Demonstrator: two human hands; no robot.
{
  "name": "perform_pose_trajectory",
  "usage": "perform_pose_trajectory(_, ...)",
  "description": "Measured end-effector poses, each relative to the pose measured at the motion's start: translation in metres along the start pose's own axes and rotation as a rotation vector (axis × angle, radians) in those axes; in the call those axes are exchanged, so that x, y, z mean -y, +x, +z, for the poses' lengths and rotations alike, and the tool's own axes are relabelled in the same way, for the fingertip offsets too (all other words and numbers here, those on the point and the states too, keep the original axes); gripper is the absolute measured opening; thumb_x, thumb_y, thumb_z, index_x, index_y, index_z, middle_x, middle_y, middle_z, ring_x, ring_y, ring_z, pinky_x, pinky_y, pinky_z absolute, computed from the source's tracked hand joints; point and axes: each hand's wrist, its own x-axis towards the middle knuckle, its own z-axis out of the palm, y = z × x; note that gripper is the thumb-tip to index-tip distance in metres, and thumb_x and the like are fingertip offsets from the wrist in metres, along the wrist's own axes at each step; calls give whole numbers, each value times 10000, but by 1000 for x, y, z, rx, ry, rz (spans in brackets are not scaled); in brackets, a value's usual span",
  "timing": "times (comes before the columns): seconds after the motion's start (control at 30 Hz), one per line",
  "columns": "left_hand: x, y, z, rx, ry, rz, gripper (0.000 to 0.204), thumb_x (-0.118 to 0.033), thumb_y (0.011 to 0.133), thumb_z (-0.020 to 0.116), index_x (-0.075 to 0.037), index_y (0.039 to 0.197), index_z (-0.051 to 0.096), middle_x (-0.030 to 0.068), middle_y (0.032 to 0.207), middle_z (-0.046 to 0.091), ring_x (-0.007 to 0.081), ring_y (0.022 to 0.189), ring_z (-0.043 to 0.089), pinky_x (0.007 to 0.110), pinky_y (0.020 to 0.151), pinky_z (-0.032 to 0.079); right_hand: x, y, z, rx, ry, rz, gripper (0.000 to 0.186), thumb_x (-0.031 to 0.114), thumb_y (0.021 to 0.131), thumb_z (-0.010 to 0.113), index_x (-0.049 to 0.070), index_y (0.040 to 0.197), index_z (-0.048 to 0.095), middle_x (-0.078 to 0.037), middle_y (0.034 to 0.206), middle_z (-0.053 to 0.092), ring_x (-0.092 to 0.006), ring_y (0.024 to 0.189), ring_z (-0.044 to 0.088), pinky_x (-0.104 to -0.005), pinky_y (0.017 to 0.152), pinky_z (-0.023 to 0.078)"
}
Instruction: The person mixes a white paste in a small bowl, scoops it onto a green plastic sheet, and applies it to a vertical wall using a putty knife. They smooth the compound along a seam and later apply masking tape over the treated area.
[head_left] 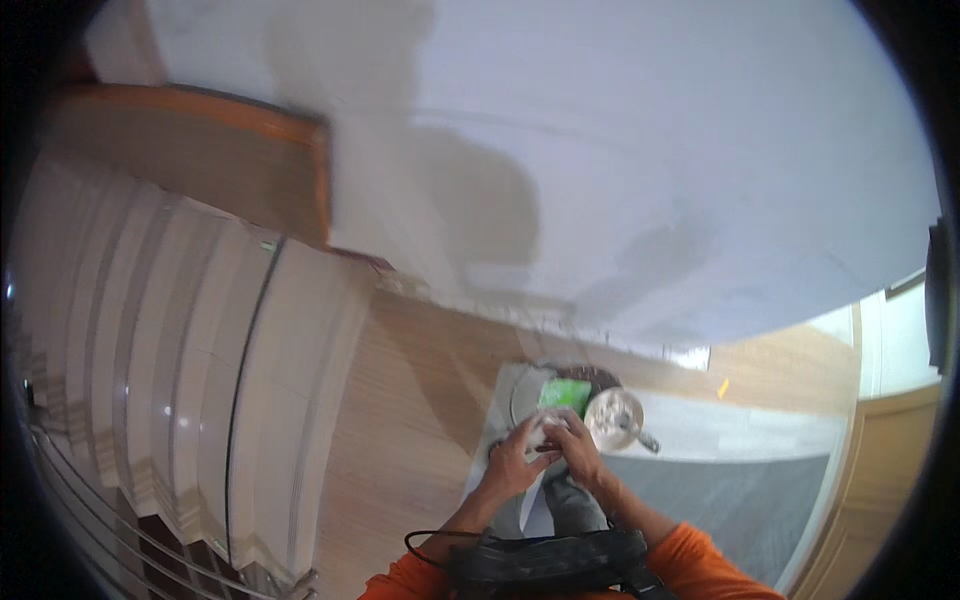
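My left hand and my right hand meet low in the middle, in front of my body. Between them is a small whitish lump or wad, with the fingers of both hands curled round it; its exact kind I cannot make out. Just right of my right hand stands a round tub holding pale, paste-like stuff. A tool with a dark handle lies in the tub, its handle sticking out over the rim. Beyond my fingers lies a bright green packet, partly hidden by them.
A white wall with shadows on it rises ahead. Stairs go down on the left, beside a metal railing. Wood-look floor lies between. A grey mat or panel and a wooden door are at the right.
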Motion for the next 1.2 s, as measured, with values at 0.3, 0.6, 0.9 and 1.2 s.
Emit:
perform_pose_trajectory(0.3,-74,-18,-55,213,-11,227,553,-144,930,717,-51,1452,560,179,1362,642,331,1249,627,401,1065,496,95,-99,30,-253,-461,-264,298,254,972,628,-28,1029,706,-116,857,741,-204,698,723,-345,644,575)
perform_pose_trajectory(0.6,-133,-48,-45,551,-523,22,687,-71,895,601,20,1554,430,115,1363,609,220,1277,560,331,1108,410,87,-140,2,-238,-429,-431,245,239,1000,656,5,1033,722,-119,781,707,-174,709,684,-329,660,534)
perform_pose_trajectory(0.9,-107,-74,-11,487,270,-79,331,-279,952,679,30,1059,735,91,986,716,234,913,696,340,829,540,-17,-147,-77,-251,-241,-298,229,231,1002,607,63,1049,755,-106,861,747,-206,728,708,-369,672,583)
perform_pose_trajectory(1.2,32,-47,-26,157,-125,-698,285,-200,967,559,-14,1078,744,85,860,715,190,800,699,286,673,532,-162,-141,-184,-945,-253,-54,227,147,970,615,20,1142,694,-93,885,713,-184,729,682,-328,639,557)
